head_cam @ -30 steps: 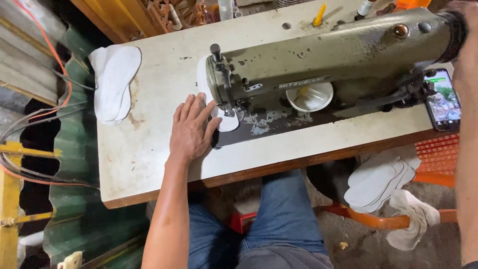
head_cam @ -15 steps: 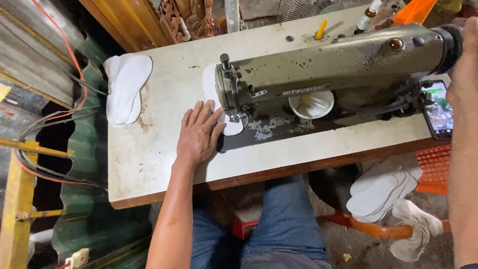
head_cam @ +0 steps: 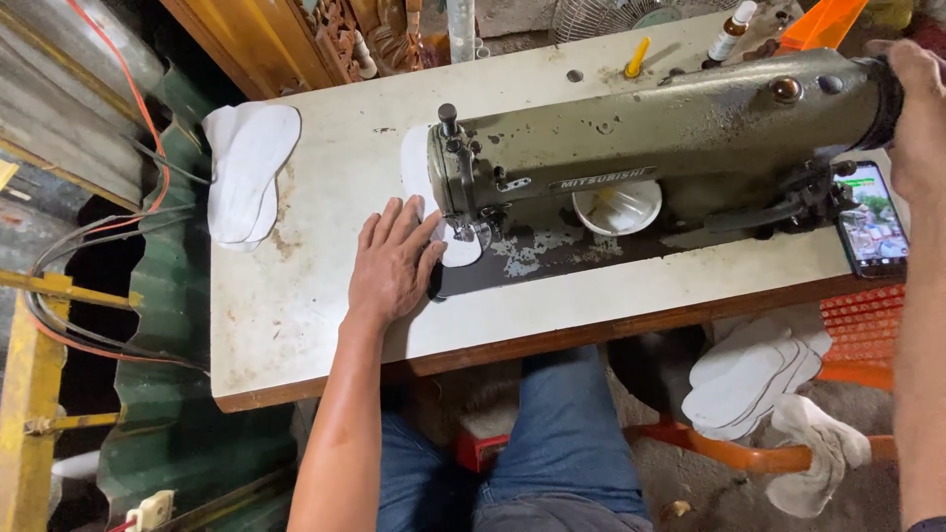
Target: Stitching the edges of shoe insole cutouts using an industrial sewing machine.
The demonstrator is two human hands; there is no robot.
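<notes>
My left hand [head_cam: 392,264] lies flat, fingers spread, on a white sole-shaped fabric piece [head_cam: 418,179] that runs under the needle of an olive-green sewing machine [head_cam: 670,138]. The piece sticks out past my fingers near the presser foot. My right hand [head_cam: 914,108] grips the handwheel at the machine's right end; the wheel is mostly hidden by my fingers.
A stack of white sole-shaped pieces [head_cam: 246,169] lies at the worn white table's [head_cam: 315,296] left end. A lit phone [head_cam: 871,219] rests at the right edge, a white bowl [head_cam: 617,205] under the machine arm. More white pieces [head_cam: 749,374] sit on an orange stool.
My view has shifted slightly; both hands stay where they were, the left pressing the white piece and the right on the handwheel.
</notes>
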